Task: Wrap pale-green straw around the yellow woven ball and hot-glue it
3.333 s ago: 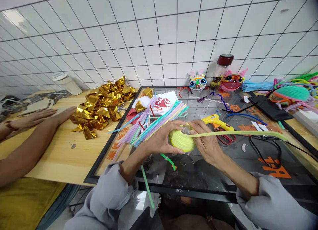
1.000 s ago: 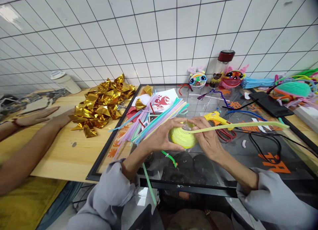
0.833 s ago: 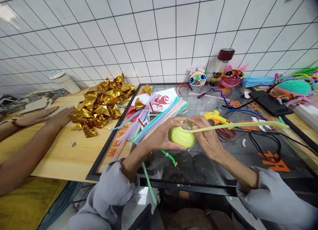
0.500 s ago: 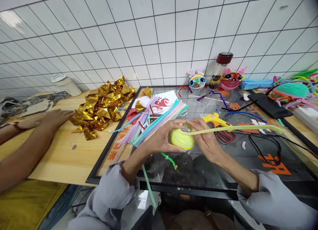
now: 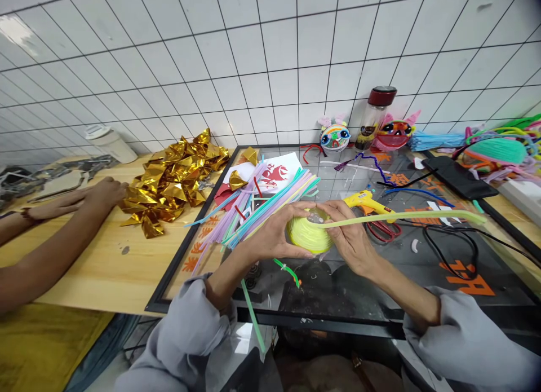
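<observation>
Between my hands is a round ball [image 5: 310, 238] wrapped in yellow pipe cleaner, with a bare, see-through patch at its top. My left hand [image 5: 273, 234] grips its left side, thumb along the lower front. Around the right side, my right hand [image 5: 349, 234] is closed, its fingers pressing at the top. A long yellow pipe cleaner [image 5: 406, 216] runs from the ball under those fingers and sticks out far to the right. Just left of the ball lies a bundle of pastel pipe cleaners [image 5: 270, 208]. A yellow glue gun [image 5: 366, 202] rests behind my right hand.
Gold foil pieces [image 5: 173, 177] are heaped on the left, beside another person's hands [image 5: 99, 194]. Two decorated balls with faces [image 5: 335, 137] and a bottle [image 5: 376, 118] stand by the wall. Red-handled scissors [image 5: 382, 231], a black cable [image 5: 450, 256] and a black pouch [image 5: 459, 179] lie to the right.
My hands keep their hold on the ball with hardly any movement. The other person's fingers at the left have curled in slightly.
</observation>
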The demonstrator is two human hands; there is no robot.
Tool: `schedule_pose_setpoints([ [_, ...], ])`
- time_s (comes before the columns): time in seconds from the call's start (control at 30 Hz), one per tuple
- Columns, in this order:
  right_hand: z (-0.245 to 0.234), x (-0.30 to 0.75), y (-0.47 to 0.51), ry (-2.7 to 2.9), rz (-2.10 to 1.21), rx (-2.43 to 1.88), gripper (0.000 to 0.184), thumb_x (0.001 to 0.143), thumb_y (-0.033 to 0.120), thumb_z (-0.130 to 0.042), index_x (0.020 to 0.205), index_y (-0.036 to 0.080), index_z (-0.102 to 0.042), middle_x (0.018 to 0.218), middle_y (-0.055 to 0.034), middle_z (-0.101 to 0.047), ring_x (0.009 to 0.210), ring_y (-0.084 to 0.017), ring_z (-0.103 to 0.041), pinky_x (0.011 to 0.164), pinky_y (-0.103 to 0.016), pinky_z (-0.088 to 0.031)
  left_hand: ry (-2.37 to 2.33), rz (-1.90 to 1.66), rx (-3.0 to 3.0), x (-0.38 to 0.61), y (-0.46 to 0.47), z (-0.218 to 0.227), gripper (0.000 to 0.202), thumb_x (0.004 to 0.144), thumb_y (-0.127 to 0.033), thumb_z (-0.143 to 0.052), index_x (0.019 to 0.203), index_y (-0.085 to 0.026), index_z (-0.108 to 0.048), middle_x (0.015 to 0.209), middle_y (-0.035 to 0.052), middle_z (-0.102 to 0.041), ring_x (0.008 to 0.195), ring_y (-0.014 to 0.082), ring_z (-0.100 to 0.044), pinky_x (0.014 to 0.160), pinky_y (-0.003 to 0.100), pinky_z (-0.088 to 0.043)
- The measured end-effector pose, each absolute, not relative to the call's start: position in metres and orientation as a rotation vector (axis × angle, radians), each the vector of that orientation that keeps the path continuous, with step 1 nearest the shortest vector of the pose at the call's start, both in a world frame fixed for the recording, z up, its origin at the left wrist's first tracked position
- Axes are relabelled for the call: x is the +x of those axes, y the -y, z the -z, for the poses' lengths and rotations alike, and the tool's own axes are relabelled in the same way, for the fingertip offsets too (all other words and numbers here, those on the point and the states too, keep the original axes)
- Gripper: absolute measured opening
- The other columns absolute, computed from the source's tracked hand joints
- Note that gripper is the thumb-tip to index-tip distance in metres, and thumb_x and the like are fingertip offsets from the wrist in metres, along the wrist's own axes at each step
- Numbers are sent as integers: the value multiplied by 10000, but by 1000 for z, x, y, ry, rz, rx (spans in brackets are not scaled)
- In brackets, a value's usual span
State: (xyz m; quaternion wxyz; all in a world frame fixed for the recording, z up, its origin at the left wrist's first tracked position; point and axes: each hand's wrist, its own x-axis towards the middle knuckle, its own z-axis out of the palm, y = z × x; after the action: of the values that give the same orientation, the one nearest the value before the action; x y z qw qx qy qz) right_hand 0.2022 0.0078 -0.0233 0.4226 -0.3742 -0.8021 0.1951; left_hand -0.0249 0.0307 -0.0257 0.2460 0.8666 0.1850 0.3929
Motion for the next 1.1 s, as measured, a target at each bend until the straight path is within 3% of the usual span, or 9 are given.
schedule_pose_setpoints([
  [1.1,21,204,-6,2060,-508,-943,516,1057,521,-323,1394,230,-584,1243,-141,-603,1172,-273,-596,1014,-485,-504,-498,-1085,2336,-24,-30,26,800,694,-360,-910,1346,-265,-457,1451,176,-548,1396,327,-541,1135,573,-448],
])
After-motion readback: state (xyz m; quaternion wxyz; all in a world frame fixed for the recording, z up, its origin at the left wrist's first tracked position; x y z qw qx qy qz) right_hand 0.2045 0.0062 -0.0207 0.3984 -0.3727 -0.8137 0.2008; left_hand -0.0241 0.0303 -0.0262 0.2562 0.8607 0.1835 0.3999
